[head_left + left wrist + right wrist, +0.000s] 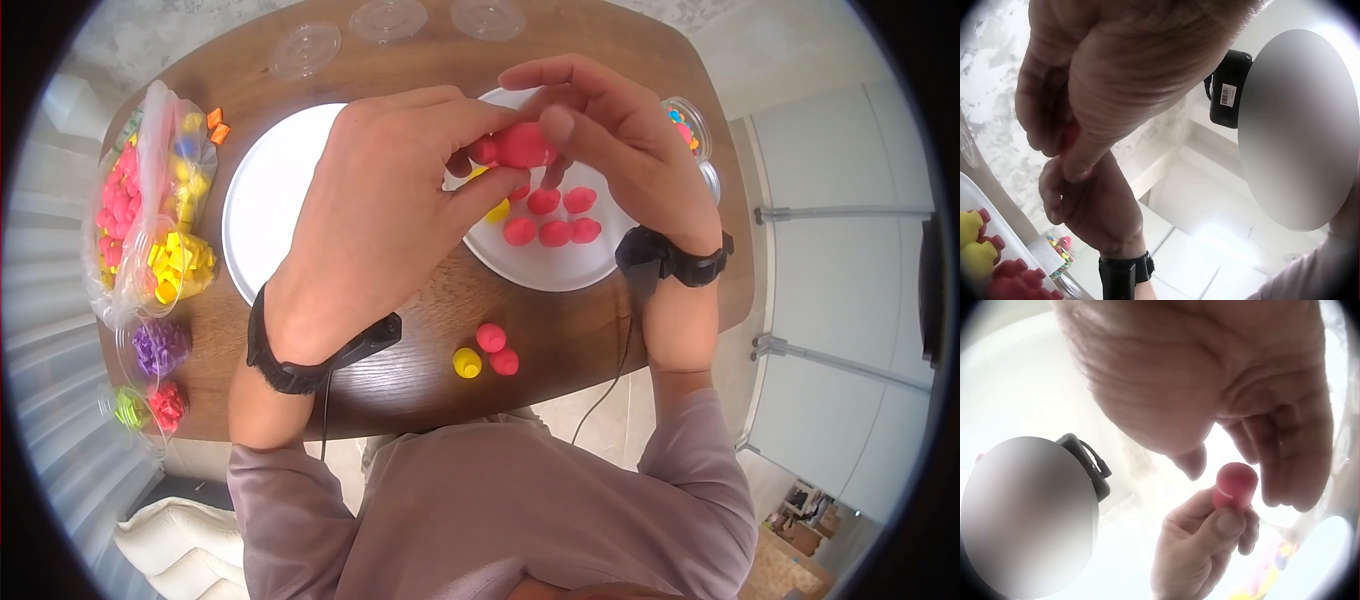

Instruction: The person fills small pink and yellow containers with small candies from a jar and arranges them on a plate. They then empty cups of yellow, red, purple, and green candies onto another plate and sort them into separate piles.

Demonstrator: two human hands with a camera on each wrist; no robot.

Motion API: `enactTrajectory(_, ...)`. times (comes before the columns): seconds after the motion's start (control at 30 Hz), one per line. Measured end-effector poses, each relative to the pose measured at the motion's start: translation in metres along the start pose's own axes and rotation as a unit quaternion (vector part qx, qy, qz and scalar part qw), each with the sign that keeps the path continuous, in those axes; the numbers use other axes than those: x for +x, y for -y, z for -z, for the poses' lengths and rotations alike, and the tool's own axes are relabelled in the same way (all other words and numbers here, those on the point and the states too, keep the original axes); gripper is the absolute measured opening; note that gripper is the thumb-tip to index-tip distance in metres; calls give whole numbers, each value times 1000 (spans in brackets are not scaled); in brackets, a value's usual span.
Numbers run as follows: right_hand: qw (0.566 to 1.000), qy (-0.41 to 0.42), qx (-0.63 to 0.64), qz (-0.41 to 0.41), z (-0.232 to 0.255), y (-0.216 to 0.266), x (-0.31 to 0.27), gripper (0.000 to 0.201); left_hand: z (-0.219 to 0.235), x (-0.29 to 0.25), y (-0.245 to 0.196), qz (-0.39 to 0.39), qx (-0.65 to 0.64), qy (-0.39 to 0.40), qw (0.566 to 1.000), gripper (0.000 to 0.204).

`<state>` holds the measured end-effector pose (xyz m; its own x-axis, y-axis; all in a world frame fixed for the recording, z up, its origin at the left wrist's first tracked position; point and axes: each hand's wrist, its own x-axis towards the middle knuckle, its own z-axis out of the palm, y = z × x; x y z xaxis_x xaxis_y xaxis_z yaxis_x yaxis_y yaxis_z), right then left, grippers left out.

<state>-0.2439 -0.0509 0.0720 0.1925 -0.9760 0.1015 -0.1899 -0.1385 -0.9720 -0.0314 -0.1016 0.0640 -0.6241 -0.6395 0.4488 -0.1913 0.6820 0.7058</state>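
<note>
My left hand [385,190] pinches a small pink bottle-shaped piece [524,146] by its narrow end, between thumb and fingers. It is held up over the right white plate [555,272]. My right hand [645,160] curves loosely around the other side. In the right wrist view a gap shows between the right fingers [1294,475] and the pink piece [1236,485]. On the plate below sit several similar pink pieces [580,200] and yellow pieces [498,211], partly hidden by the hands. Nearer the table's front edge stand two pink pieces [491,337] and one yellow piece [467,363].
A second white plate [262,215] lies left, partly under my left forearm. At the table's left edge are bags of pink and yellow pieces [182,262] and tubs with purple [160,347], red and green bits. Clear lids [388,18] lie at the back; a candy-coloured jar [686,130] stands right.
</note>
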Motion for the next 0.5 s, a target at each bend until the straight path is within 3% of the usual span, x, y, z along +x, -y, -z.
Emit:
enactTrajectory(0.13,996,-13,-74,46,-1,-1,-3,31,1,0,0,2,3,-6,1000,29)
enactTrajectory(0.23,1000,-1,-23,7,-1,3,-2,31,0,-1,1,2,-7,-3,1000,29)
enactTrajectory(0.3,997,13,29,-66,-2,6,-1,31,-1,-1,1,2,-20,-2,1000,29)
enactTrajectory(0.4,993,21,19,-118,-1,10,1,32,0,-1,1,0,-22,3,1000,29)
enactTrajectory(0.5,997,9,7,-76,-2,12,-1,32,1,-1,-1,2,3,6,1000,29)
